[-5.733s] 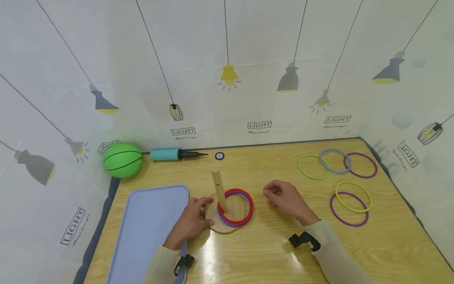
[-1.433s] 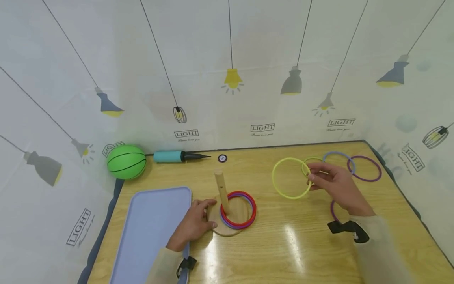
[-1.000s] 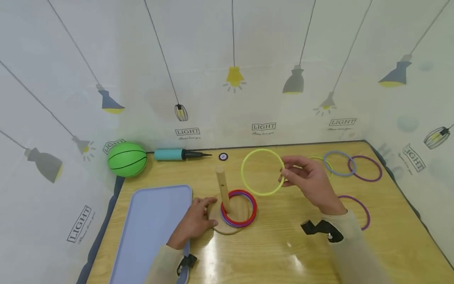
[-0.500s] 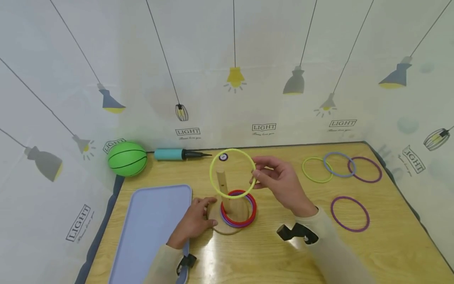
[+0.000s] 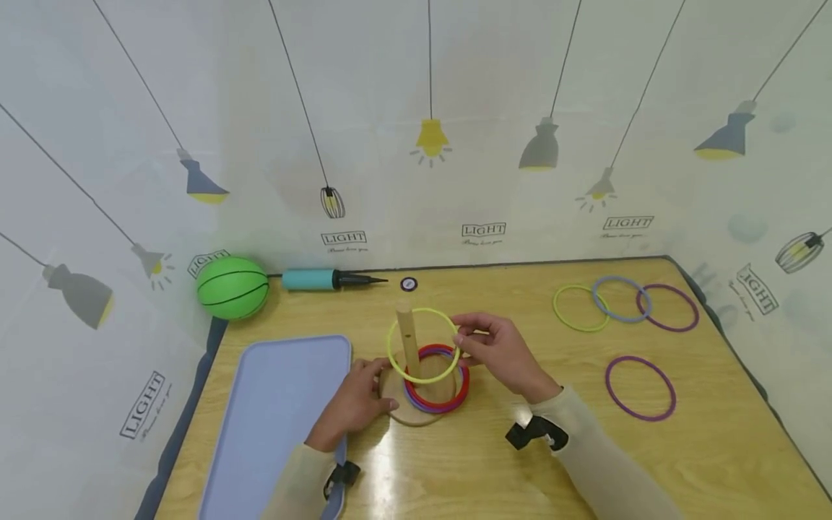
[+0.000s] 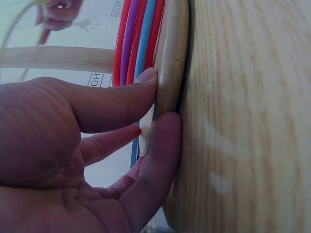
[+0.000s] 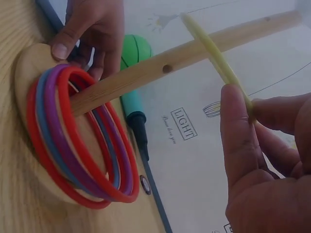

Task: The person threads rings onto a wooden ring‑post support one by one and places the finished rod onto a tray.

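My right hand (image 5: pixel 503 354) pinches a yellow ring (image 5: pixel 425 380) between thumb and fingers. That ring now circles the upper part of the wooden post (image 7: pixel 141 73), held above the stack. Several rings in red, purple and blue, such as the top red ring (image 7: pixel 73 126), lie stacked round the foot of the post on the round wooden base (image 5: pixel 406 413). My left hand (image 5: pixel 354 401) grips the left rim of the base; in the left wrist view the thumb (image 6: pixel 116 104) and a finger press against its edge.
A lilac tray (image 5: pixel 279 404) lies left of the stand. Behind are a green ball (image 5: pixel 232 287), a teal pump (image 5: pixel 308 279) and a small round disc (image 5: pixel 408 284). To the right lie a yellow-green ring (image 5: pixel 556 315), a blue ring (image 5: pixel 604 310) and purple rings (image 5: pixel 609 390).
My right hand has picked up the yellow ring from the right of the table, carried it left and lowered it over the post. My left hand stays at the base.
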`<state>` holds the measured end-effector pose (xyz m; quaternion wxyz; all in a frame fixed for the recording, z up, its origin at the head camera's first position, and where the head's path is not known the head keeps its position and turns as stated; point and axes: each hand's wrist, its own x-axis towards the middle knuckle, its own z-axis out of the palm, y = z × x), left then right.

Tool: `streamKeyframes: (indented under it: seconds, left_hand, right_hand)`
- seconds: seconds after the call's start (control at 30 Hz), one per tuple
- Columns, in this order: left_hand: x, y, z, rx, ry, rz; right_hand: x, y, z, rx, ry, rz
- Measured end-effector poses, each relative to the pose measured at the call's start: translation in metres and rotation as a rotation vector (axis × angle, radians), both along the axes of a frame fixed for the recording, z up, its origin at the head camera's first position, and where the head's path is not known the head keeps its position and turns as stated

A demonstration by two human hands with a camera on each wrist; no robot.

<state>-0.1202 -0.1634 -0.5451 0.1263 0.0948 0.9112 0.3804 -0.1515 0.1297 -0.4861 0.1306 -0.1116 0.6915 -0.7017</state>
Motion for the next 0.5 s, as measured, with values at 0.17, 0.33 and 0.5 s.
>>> streamKeyframes:
  seconds: [0.17, 0.33, 0.5]
  left_hand:
    - [0.000, 0.001, 0.003, 0.002, -0.006, -0.004]
    - [0.000, 0.001, 0.002, -0.003, 0.011, -0.013]
    - [-0.001, 0.001, 0.002, 0.001, 0.007, -0.017]
  right_hand:
    - [0.003, 0.005, -0.016, 0.012, -0.076, 0.019]
    - [0.006, 0.010, -0.030, 0.021, -0.117, 0.031]
    - [0.009, 0.013, -0.041, 0.065, -0.151, 0.015]
